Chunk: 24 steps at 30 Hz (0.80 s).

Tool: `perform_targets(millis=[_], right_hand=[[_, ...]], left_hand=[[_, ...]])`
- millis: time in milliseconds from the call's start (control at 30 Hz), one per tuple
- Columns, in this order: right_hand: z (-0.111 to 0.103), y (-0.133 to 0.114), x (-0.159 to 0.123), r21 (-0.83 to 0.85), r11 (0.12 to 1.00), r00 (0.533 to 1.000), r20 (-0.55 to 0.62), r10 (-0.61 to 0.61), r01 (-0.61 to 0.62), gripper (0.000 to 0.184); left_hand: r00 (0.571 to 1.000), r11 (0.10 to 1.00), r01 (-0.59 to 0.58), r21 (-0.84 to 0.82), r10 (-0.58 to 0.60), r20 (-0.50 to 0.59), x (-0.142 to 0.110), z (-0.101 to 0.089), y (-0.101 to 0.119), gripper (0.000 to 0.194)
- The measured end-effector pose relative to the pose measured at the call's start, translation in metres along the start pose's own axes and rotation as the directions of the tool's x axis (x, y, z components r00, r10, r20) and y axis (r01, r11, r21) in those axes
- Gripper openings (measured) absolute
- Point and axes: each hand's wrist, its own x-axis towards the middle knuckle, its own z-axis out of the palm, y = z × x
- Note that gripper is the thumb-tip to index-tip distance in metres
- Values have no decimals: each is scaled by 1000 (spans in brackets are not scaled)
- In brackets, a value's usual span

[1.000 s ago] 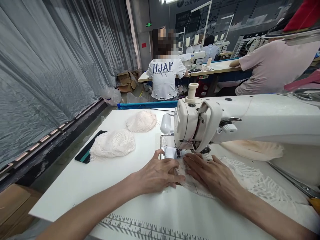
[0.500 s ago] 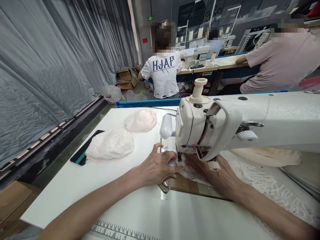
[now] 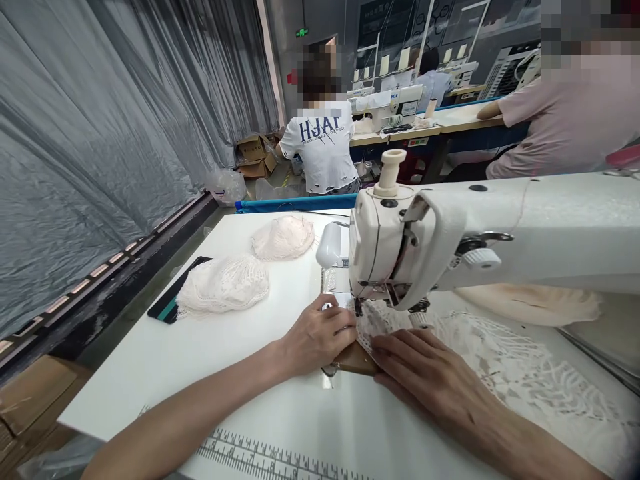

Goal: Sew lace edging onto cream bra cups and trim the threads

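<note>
at the centre of the frame a strip of white lace lies at the needle of a white sewing machine, whose body runs off the right edge. the left hand curls at the lace's left side; its fingertips are tucked under, so i cannot tell whether that grip pinches anything. the right hand lies flat on the lace's lower part, its grip unclosed, the thumb hidden. more lace spreads at lower right, partly behind the right forearm; whether it is the same piece is unclear. on the counter, a lace bundle at centre left covers most of a dark flat object with a teal stripe.

a ruler scale at the bottom shows small figures, cut by the frame. in the upper middle, a co-worker's white shirt reads "hja", the last letter lost in folds, the line beneath too small to read. a farther machine shows "ki".
</note>
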Motion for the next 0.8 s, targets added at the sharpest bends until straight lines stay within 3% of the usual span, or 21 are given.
perform_targets(millis=[267, 567, 800], right_hand=[[2, 3, -3, 21, 1000, 999, -32, -4, 5, 18], [4, 4, -5, 9, 1000, 999, -29, -24, 24, 14], [0, 2, 0, 5, 1000, 998, -67, 9, -8, 23]], left_hand=[[996, 998, 1, -58, -6, -90, -2, -1, -1, 13], [996, 998, 45, -43, -42, 77, -3, -7, 5, 23], [992, 995, 45, -85, -35, 117, -5, -10, 4, 28]])
